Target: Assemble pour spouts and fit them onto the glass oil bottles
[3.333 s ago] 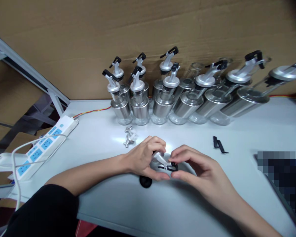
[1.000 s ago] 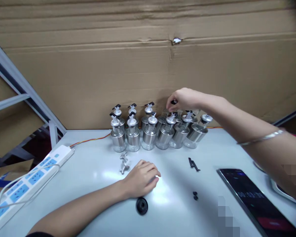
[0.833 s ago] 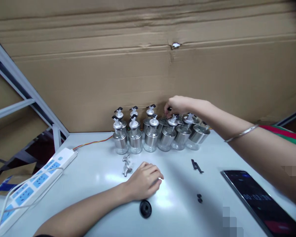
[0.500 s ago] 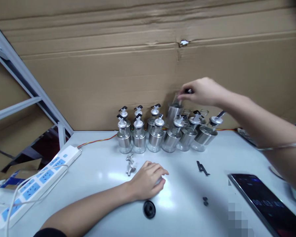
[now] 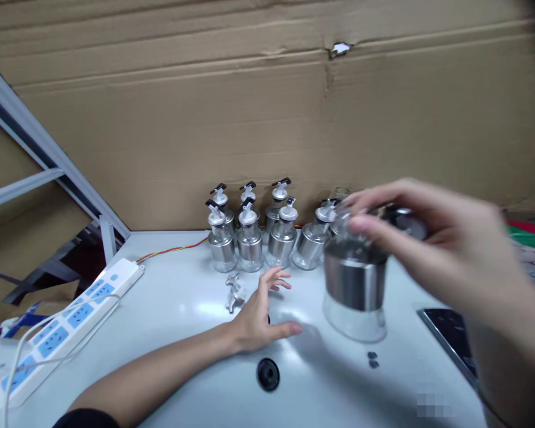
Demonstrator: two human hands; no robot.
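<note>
My right hand (image 5: 437,238) grips a glass bottle (image 5: 356,285) by its neck and holds it above the table. The bottle has a steel band around its middle, and no spout shows on it; my fingers partly cover the top. My left hand (image 5: 261,315) rests low over the table with thumb and fingers spread. A bit of something black peeks out beside its palm, too hidden to name. Closer to me lies a round black cap (image 5: 268,374). Two small dark pieces (image 5: 373,359) lie below the held bottle. Silver metal parts (image 5: 234,293) lie left of my left hand.
Several steel-banded bottles with pour spouts (image 5: 249,241) stand in rows along the cardboard wall (image 5: 182,131). A white power strip (image 5: 66,333) with cables lies at the left. A phone (image 5: 448,339) lies at the right, partly behind my right arm.
My right hand has lifted the bottle out of the back row and brought it nearer, to the right. My left hand's fingers have spread wider.
</note>
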